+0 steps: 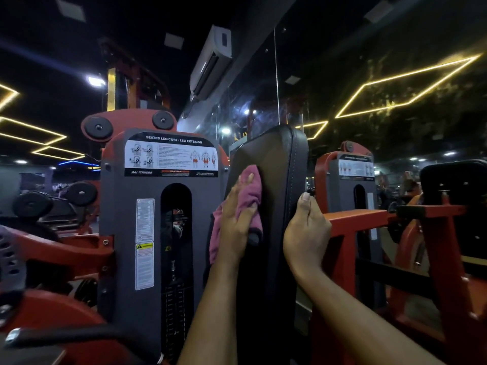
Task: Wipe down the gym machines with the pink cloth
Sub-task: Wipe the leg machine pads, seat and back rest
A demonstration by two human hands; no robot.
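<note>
A black padded backrest (276, 164) of a red seated leg curl machine stands upright in the middle of the view. My left hand (237, 222) presses the pink cloth (250, 191) against the pad's left edge, fingers curled around the bunched fabric; a loose end of the cloth hangs below the wrist. My right hand (305, 233) grips the pad's right edge, thumb pointing up along the front and fingers hidden behind it.
The grey weight-stack cover (131, 219) with an instruction label stands just left of the pad. A red frame bar (355, 219) runs right from the pad toward a second machine (350, 180). More red equipment (52, 246) crowds the left; a mirror wall lies behind.
</note>
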